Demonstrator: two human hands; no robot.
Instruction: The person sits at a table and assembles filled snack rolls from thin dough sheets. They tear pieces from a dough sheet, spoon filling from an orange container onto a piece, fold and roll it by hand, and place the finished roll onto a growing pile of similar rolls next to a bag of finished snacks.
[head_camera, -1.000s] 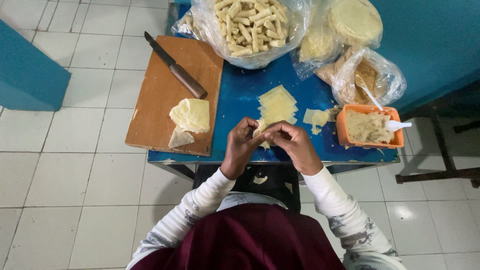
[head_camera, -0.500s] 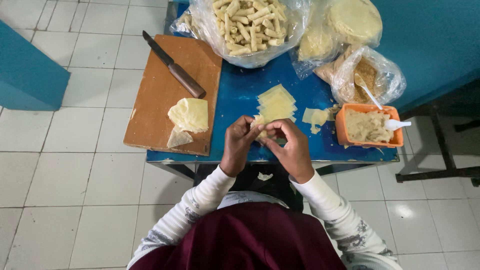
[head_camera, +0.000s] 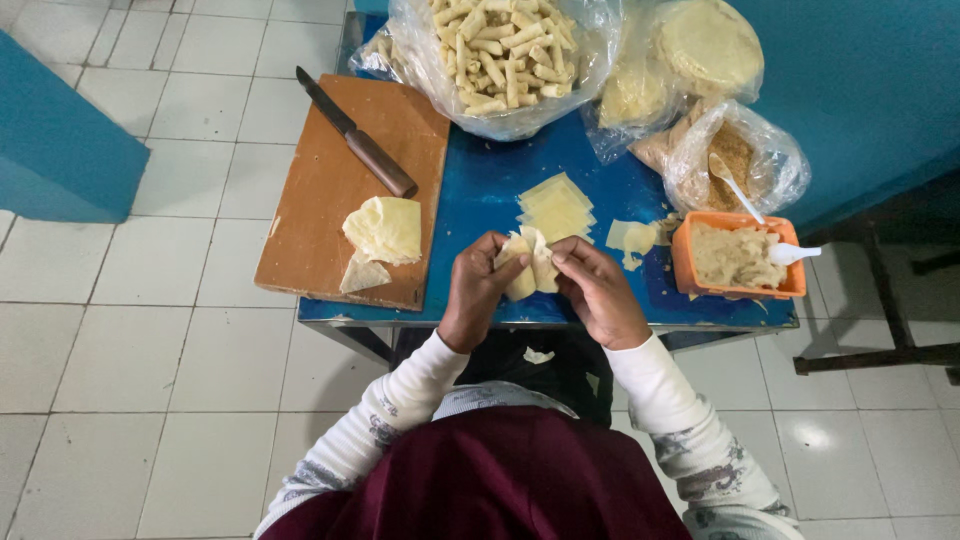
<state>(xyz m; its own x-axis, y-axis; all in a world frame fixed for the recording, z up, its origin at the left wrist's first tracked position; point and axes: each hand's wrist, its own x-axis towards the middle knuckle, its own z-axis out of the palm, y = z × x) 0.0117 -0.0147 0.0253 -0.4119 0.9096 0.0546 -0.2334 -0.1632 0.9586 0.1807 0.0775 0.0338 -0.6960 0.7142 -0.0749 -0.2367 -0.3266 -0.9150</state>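
Both my hands meet over the near edge of the blue table (head_camera: 480, 190). My left hand (head_camera: 472, 290) and my right hand (head_camera: 598, 292) pinch a pale folded wrapper (head_camera: 530, 262) between their fingertips. Just beyond it lies a stack of square pale wrappers (head_camera: 556, 208). To the right stands an orange tub (head_camera: 738, 258) of beige filling with a white spoon (head_camera: 792, 253) resting in it.
A wooden cutting board (head_camera: 330, 190) at the left carries a brown-handled knife (head_camera: 356, 135) and folded dough sheets (head_camera: 384, 228). Clear bags at the back hold several rolled pieces (head_camera: 500, 50), round sheets (head_camera: 708, 45) and crumbs (head_camera: 735, 160). White tiled floor surrounds the table.
My hands have stayed at the table's near edge and kept working the wrapper; its flaps are now folded up more between my fingers.
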